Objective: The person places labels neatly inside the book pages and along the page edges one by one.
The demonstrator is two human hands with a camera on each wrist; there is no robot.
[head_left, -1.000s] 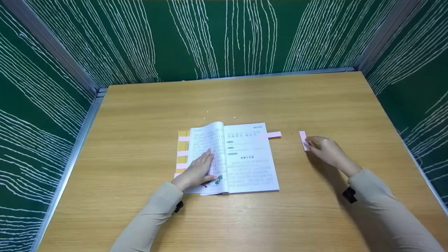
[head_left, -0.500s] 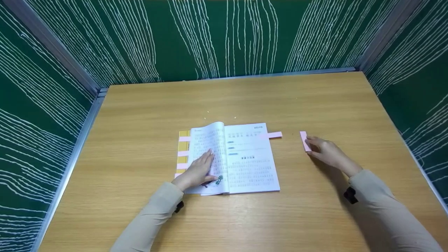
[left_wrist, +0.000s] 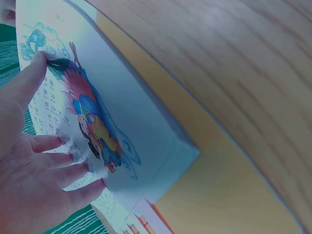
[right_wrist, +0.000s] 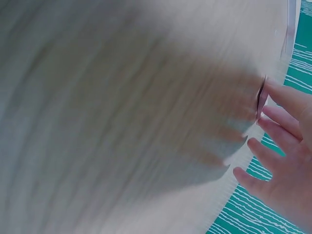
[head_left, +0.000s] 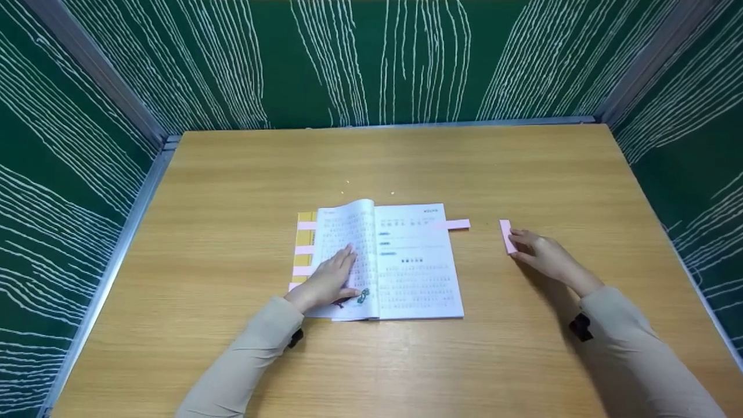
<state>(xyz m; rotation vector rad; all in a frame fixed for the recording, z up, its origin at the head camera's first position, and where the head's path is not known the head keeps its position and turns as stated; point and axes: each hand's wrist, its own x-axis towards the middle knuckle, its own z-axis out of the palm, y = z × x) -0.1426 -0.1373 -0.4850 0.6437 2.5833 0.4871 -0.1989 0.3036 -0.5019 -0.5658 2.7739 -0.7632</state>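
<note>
An open book [head_left: 415,278] lies on the table, its left pages bulging up near the spine. My left hand [head_left: 328,281] rests on the left page with fingers spread, and in the left wrist view that hand [left_wrist: 39,170] touches a page with a colourful illustration [left_wrist: 90,114]. One pink sticky tab [head_left: 458,224] sticks out from the right page, and several more pink tabs [head_left: 306,250] show along the yellow left edge. To the right of the book, my right hand [head_left: 545,255] pinches a narrow pink sticky note pad [head_left: 505,235] at its right side; its fingertips partly cover it.
The wooden table [head_left: 203,232] surrounds the book on all sides. A few tiny white scraps [head_left: 392,193] lie behind the book. Green walls [head_left: 278,69] with white lines stand at the back and both sides.
My right fingers were more curled over the pad a second ago; now they lie straighter at its side. The left hand stays on the page. The head view has tilted slightly.
</note>
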